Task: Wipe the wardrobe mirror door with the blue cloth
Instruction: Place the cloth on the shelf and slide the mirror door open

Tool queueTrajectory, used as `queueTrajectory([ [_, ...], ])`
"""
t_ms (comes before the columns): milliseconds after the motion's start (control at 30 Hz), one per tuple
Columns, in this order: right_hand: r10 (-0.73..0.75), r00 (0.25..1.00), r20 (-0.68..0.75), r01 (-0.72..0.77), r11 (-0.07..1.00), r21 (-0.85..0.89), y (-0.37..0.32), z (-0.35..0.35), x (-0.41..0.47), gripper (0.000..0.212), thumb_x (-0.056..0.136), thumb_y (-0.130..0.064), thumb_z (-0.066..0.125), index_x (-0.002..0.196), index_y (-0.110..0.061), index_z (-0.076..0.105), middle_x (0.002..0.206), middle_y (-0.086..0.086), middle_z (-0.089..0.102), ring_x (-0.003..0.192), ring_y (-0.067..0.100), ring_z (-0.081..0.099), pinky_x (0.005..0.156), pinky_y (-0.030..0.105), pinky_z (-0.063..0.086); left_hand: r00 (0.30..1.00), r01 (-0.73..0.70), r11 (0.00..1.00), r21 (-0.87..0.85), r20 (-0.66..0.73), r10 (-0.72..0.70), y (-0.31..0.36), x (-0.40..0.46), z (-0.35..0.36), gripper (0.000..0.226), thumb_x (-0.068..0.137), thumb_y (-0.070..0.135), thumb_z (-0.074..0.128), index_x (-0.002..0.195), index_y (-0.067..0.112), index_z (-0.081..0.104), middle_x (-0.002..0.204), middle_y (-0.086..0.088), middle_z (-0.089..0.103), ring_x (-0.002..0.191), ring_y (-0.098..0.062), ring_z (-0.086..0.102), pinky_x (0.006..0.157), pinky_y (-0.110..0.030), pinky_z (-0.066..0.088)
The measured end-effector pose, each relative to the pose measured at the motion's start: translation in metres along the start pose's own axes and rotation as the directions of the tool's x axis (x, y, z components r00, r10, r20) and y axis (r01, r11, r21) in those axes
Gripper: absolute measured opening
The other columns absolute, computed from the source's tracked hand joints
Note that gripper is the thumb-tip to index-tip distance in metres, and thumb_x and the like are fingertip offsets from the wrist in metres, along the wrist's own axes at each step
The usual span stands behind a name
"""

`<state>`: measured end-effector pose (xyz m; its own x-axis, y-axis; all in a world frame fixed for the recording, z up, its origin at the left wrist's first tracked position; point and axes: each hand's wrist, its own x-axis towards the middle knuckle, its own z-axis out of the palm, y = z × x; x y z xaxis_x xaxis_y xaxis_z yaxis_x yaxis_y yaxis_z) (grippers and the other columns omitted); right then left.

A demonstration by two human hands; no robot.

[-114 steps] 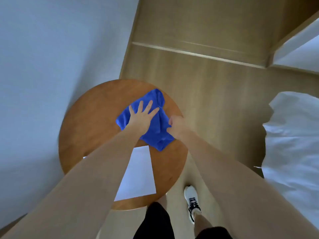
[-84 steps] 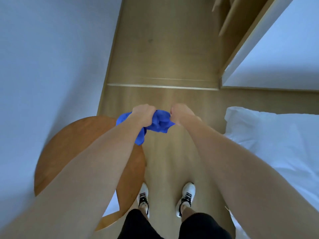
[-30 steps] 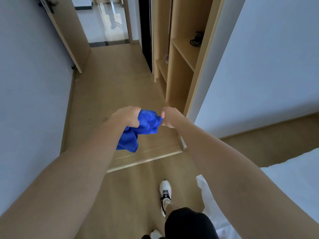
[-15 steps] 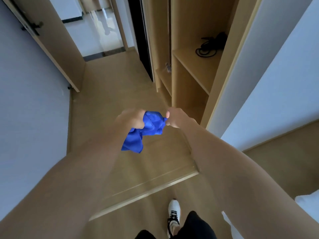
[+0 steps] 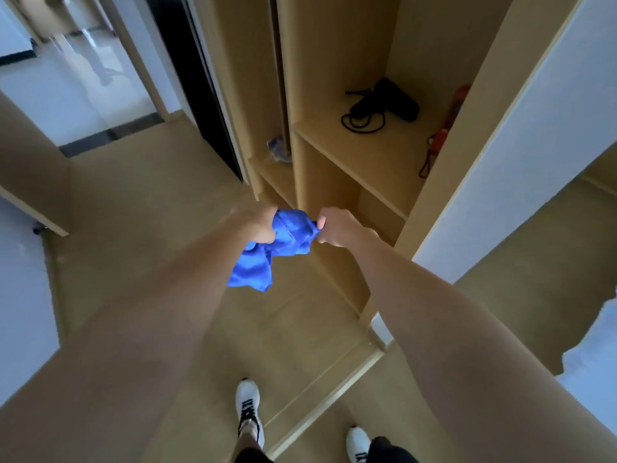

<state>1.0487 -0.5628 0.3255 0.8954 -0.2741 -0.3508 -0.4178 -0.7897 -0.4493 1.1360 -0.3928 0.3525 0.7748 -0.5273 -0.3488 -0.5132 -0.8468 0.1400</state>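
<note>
- Cloth [image 5: 267, 248]: blue, bunched, at frame centre, held in the air between both hands above the floor; its loose end hangs down and to the left below the left hand.
- Wardrobe [image 5: 337, 182]: pale wood, open-fronted, filling the upper centre and upper right. A dark sliding panel [image 5: 200, 95] stands at its left edge; whether that is the mirror door cannot be told.
- Floor [image 5: 140, 208]: light wood, across the middle and bottom, with a pale threshold strip [image 5: 334, 396] running diagonally at lower centre.
- Wall [image 5: 521, 155]: white, a slanted band on the right beside the wardrobe.
- Bedding [image 5: 594, 345]: white, at the right edge, lower half.
- Left hand [image 5: 257, 225]: centre, just left of the cloth, fingers curled tight round the bunched fabric.
- Right hand [image 5: 337, 228]: centre, just right of the cloth, fingers and thumb pinching its corner.
- Shoes: white with black laces, one at bottom centre [image 5: 248, 409], the other at bottom right [image 5: 357, 442].
- Hair dryer [image 5: 390, 101]: black, lying on the upper shelf, its cord coiled to its left.
- Orange item [image 5: 450, 118]: leaning in the shelf's right corner; too blurred to name.
- Small bluish item [image 5: 278, 148]: on the lower shelf to the left, blurred.
</note>
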Motion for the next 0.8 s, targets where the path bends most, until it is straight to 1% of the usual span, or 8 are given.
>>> queueTrajectory([
  [100,0.110,0.993,-0.044,-0.108,0.993,0.049,-0.017,-0.003,0.020,0.021,0.084,-0.011,0.060,0.105,-0.014,0.062,0.103,0.003,0.063,0.094,0.025,0.063,0.084,0.039,0.056,0.996,-0.085,0.995,0.057,0.032,0.084,-0.019,0.032,-0.025,0.038,0.086,0.014,0.059,0.123,0.021,0.057,0.112,-0.005,0.060,0.093,-0.024,0.054,0.085,-0.035,0.047],
  [233,0.216,0.973,-0.082,-0.209,0.974,0.089,-0.035,-0.008,0.046,0.018,0.080,-0.015,0.067,0.097,-0.015,0.063,0.099,0.004,0.065,0.094,0.026,0.063,0.081,0.035,0.056,0.968,-0.250,0.957,0.149,0.050,0.245,-0.035,0.070,-0.064,0.029,0.076,0.020,0.056,0.105,0.019,0.056,0.095,-0.001,0.062,0.088,-0.025,0.062,0.074,-0.035,0.050],
  [367,0.298,0.941,-0.162,-0.275,0.950,0.152,-0.044,-0.021,0.065,0.018,0.080,-0.017,0.068,0.097,-0.018,0.061,0.096,0.002,0.063,0.091,0.024,0.062,0.076,0.032,0.053,0.933,-0.359,0.920,0.158,0.048,0.356,-0.038,0.104,-0.094,0.024,0.071,0.023,0.053,0.095,0.021,0.051,0.093,-0.002,0.060,0.083,-0.025,0.059,0.067,-0.036,0.051],
  [433,0.332,0.928,-0.168,-0.304,0.937,0.173,-0.044,-0.030,0.068,0.014,0.081,-0.017,0.069,0.094,-0.017,0.063,0.093,0.003,0.064,0.089,0.023,0.062,0.080,0.035,0.055,0.914,-0.404,0.898,0.173,0.056,0.401,-0.029,0.118,-0.105,0.024,0.071,0.024,0.052,0.095,0.023,0.049,0.093,0.000,0.059,0.084,-0.025,0.059,0.063,-0.034,0.047],
  [533,0.380,0.900,-0.215,-0.338,0.918,0.210,-0.034,-0.048,0.077,0.007,0.080,-0.016,0.067,0.081,-0.020,0.062,0.086,-0.001,0.064,0.085,0.021,0.062,0.073,0.031,0.053,0.887,-0.458,0.860,0.224,0.054,0.459,-0.007,0.138,-0.121,0.021,0.078,0.022,0.053,0.097,0.024,0.046,0.092,0.002,0.055,0.085,-0.025,0.057,0.064,-0.034,0.042],
  [633,0.458,0.858,-0.234,-0.403,0.881,0.249,-0.010,-0.067,0.093,0.010,0.081,-0.015,0.062,0.089,-0.018,0.066,0.085,0.000,0.066,0.081,0.020,0.064,0.068,0.030,0.055,0.842,-0.531,0.808,0.254,0.052,0.537,0.023,0.165,-0.132,0.018,0.077,0.016,0.051,0.093,0.022,0.045,0.094,0.000,0.056,0.081,-0.024,0.054,0.061,-0.034,0.040],
  [700,0.491,0.835,-0.249,-0.427,0.863,0.270,0.009,-0.079,0.106,0.011,0.081,-0.016,0.061,0.091,-0.018,0.066,0.081,-0.002,0.065,0.075,0.018,0.063,0.059,0.028,0.050,0.824,-0.556,0.789,0.262,0.048,0.565,0.045,0.187,-0.138,0.018,0.078,0.013,0.051,0.095,0.019,0.048,0.094,-0.002,0.056,0.078,-0.022,0.052,0.059,-0.033,0.037],
  [800,0.523,0.811,-0.262,-0.433,0.838,0.332,0.036,-0.096,0.125,0.004,0.084,-0.022,0.061,0.087,-0.019,0.063,0.077,-0.005,0.063,0.071,0.017,0.060,0.056,0.025,0.043,0.798,-0.581,0.756,0.300,0.029,0.602,0.077,0.215,-0.146,0.022,0.081,0.014,0.053,0.103,0.018,0.053,0.096,-0.004,0.058,0.081,-0.023,0.055,0.062,-0.034,0.041],
])
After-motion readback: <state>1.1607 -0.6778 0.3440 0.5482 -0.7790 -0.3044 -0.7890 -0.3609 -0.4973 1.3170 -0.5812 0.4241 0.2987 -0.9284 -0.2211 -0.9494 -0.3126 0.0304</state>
